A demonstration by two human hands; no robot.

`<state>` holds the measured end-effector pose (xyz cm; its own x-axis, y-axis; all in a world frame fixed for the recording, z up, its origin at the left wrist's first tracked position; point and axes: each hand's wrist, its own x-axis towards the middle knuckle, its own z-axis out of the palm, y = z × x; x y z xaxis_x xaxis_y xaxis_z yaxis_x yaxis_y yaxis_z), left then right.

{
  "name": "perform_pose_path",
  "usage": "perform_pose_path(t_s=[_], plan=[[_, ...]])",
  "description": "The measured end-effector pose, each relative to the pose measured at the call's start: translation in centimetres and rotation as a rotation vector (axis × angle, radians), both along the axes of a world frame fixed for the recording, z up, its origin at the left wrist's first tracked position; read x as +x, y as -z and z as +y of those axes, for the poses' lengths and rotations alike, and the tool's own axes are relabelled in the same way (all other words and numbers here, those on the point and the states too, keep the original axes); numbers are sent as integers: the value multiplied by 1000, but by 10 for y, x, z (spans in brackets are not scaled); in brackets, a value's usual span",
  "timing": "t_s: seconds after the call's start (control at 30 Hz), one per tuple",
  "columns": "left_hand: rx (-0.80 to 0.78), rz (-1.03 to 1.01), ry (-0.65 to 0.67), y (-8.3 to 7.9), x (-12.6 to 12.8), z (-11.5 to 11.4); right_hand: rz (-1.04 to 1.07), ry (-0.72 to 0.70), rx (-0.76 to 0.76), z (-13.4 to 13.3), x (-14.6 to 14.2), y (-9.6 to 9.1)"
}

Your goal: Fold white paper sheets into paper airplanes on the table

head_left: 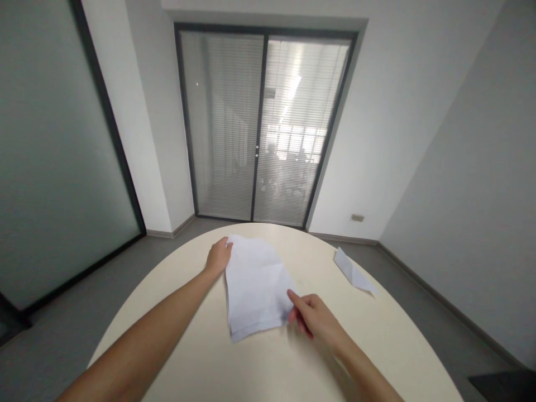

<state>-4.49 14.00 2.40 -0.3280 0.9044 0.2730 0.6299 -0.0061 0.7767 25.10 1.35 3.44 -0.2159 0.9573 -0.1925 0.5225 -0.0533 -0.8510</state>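
Observation:
Several white sheets of paper (257, 285) lie loosely stacked on the round cream table (196, 346), with slight creases and uneven edges. At their far left corner, my left hand (219, 255) grips the edge between thumb and fingers. My right hand (312, 315) is at the near right corner, thumb on top and fingers curled below, pinching the paper. A separate folded piece of white paper (353, 272) rests near the table's right edge, apart from both hands.
Beyond the table stands a glass double door (257, 128) with blinds. A frosted glass panel (54, 139) is on the left, and a white wall (397, 100) with a socket (357, 218) on the right. A dark object (505, 386) sits at the lower right.

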Motion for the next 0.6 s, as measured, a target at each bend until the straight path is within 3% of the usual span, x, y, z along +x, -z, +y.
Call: perform_pose_path(t_s=[0.1, 0.17, 0.2, 0.27, 0.37, 0.47, 0.6], plan=[[3, 82, -23, 4, 10, -2, -241, 272, 426, 22, 56, -6], [128, 230, -67, 4, 21, -8, -425, 502, 712, 39, 98, 3], [189, 273, -80, 4, 28, -13, -521, 559, 786, 47, 116, 12], [255, 302, 30, 3, 45, -26, -646, 670, 767, 59, 144, 31], [298, 228, 299, -1, 77, -54, -709, 688, 551, 68, 162, 54], [295, 45, 510, -11, 104, -82, -754, 725, 536, 70, 163, 62], [181, -121, 628, -31, 125, -104, -778, 768, 549, 72, 166, 64]])
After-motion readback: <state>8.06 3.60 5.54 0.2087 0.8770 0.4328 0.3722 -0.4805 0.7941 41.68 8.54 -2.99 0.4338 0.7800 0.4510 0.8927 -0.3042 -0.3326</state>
